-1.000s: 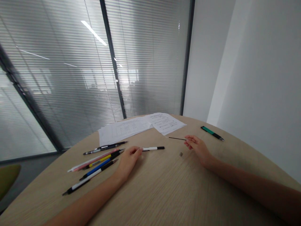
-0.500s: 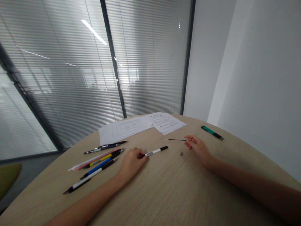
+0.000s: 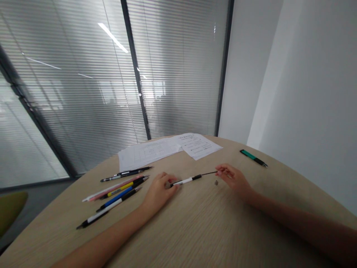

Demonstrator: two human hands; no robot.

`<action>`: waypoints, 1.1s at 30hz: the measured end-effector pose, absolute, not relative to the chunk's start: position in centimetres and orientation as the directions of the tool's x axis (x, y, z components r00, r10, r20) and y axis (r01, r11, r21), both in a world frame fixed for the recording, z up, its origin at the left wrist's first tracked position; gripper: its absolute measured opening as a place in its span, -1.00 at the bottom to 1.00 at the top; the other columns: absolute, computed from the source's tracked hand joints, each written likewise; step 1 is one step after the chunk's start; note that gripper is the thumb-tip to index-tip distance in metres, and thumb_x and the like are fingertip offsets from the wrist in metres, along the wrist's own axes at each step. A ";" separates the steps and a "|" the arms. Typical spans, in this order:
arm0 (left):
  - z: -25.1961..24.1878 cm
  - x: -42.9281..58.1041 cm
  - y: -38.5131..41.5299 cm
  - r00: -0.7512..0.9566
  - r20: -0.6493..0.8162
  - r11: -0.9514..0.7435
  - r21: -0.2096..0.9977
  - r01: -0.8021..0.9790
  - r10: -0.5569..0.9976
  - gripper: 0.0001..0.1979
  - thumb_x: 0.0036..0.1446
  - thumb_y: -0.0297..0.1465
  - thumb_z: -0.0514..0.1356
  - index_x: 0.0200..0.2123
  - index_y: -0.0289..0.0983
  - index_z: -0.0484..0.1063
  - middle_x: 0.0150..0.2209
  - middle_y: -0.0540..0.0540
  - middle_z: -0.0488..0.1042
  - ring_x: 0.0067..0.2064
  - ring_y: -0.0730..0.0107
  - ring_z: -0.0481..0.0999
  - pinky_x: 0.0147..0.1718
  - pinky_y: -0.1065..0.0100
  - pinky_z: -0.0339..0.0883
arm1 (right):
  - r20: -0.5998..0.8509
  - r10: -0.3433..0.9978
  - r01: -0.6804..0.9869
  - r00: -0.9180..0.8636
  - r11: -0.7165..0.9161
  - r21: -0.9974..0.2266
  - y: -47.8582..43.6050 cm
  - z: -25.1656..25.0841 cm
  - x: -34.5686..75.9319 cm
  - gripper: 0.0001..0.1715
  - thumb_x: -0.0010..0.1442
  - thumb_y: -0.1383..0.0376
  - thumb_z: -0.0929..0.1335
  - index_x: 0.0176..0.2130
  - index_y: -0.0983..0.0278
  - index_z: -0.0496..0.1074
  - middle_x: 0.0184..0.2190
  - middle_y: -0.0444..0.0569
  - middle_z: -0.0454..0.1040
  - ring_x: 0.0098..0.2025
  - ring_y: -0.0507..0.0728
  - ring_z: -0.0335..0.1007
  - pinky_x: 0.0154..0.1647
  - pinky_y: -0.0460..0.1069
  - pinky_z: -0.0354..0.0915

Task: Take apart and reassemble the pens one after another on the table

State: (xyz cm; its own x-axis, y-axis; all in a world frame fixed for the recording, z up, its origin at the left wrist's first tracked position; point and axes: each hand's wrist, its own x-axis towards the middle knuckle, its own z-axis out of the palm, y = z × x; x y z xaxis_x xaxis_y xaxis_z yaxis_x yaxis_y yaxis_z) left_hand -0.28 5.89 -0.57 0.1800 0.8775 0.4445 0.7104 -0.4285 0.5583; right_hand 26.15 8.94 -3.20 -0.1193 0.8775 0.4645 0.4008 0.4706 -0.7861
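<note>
Between the fingers of my left hand [image 3: 159,190] is one end of a white pen barrel [image 3: 186,181] with black ends, pointing right. My right hand [image 3: 232,179] pinches a thin dark pen refill [image 3: 209,173]. The refill's far end meets the barrel's right end, in line with it; how deep it sits inside I cannot tell. Just below my right fingertips, a small greyish pen tip piece [image 3: 216,182] lies on the table.
Several pens lie left of my left hand, among them a white one [image 3: 108,208], a blue one [image 3: 115,199] and a yellow one [image 3: 122,188]. Papers [image 3: 150,150] lie at the back of the round wooden table [image 3: 189,230]. A green pen [image 3: 253,158] is at the right.
My right hand has moved slightly left and down, bringing the refill from above the barrel to its right end. The barrel has turned a little and remains in my left hand.
</note>
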 end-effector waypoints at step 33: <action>-0.3 0.5 5.0 0.621 0.354 -0.715 0.380 0.587 0.699 -0.87 -0.04 -0.39 0.12 -0.51 -0.24 0.47 -0.52 -0.07 0.38 -0.39 0.36 0.34 -0.39 0.39 0.18 | 0.535 0.668 0.489 -0.517 0.744 -0.456 7.1 -2.6 25.4 -0.81 0.07 0.30 0.23 -0.31 0.17 0.41 -0.43 -0.07 0.42 -0.39 0.04 0.31 -0.33 -0.04 0.24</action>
State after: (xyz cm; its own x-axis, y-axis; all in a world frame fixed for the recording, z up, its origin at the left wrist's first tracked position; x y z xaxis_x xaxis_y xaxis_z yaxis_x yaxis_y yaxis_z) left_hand 0.48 4.96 -0.33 0.6213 0.6988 0.3544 0.5870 -0.7147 0.3803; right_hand 25.41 7.13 -2.61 -0.5171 0.6682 0.5349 0.4892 0.7435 -0.4559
